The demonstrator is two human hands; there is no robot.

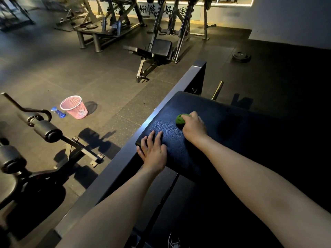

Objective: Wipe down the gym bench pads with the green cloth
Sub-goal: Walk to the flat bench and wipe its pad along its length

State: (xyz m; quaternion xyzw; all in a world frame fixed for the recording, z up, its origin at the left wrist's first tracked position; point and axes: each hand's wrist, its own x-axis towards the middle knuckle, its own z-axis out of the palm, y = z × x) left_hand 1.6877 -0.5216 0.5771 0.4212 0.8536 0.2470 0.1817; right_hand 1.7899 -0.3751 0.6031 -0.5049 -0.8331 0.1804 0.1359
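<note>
**Dim gym, both hands on the dark pad**

At far left we see a black machine with roller pads standing on the dark, speckled rubber floor. Just beyond it, a blue spray bottle lies on the floor, close beside an upright pink mesh basket.

Further right, a grey metal beam runs diagonally along the left edge of the bench pad, which is black and pebbled. Our left hand rests flat on the pad's near-left corner, fingers spread and relaxed, holding nothing. To its right, our right hand is curled round the bunched green cloth, which sits against the pad's top surface.

Behind, an adjustable bench stands among steel frames, and a weight plate lies on the floor at right.

On the lit far wall, black brush characters show; we read 好训练, and the frames block the rest. A white logo at the bottom edge is too cut off to read.
</note>
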